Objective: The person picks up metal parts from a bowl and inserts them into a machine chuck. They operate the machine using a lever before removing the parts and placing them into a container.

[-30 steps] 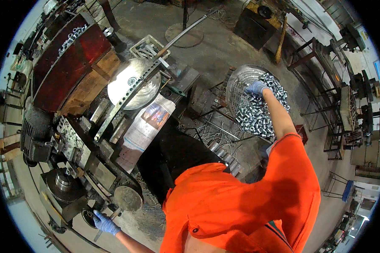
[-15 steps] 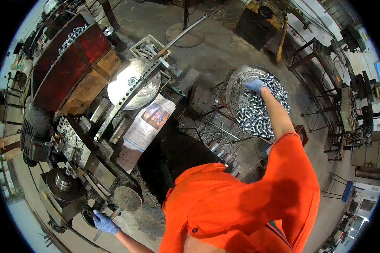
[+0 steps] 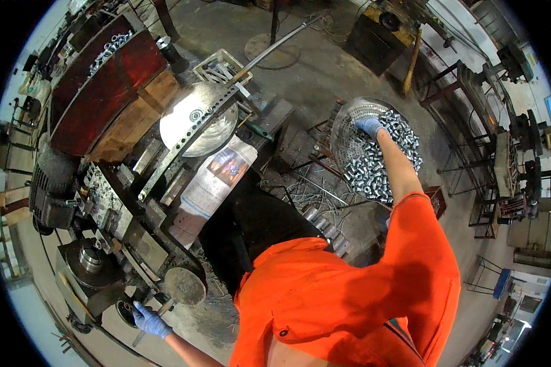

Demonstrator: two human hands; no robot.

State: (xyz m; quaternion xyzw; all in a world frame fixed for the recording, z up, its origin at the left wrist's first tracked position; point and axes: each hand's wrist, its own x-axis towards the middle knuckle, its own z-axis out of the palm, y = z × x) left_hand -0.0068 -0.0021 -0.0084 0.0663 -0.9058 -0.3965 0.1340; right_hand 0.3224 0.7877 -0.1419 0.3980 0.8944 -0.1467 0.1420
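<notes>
Workshop with grey concrete floor (image 3: 324,67); nearest, orange garment (image 3: 349,300); at lower left, gloved left hand (image 3: 152,320), with grip wrapped round metal bar (image 3: 165,307), just beside dark wheel (image 3: 125,312); farther out, printed paper sheet (image 3: 203,197) near large round metal disc (image 3: 181,114); to right, perforated metal pan (image 3: 347,116) heaped with shiny metal cylinders (image 3: 370,174); gloved right hand (image 3: 369,126) at edge of heap, cannot tell whether grip apart or together; beyond, at upper left, red bin (image 3: 113,92) holding metal pieces (image 3: 110,52).
</notes>
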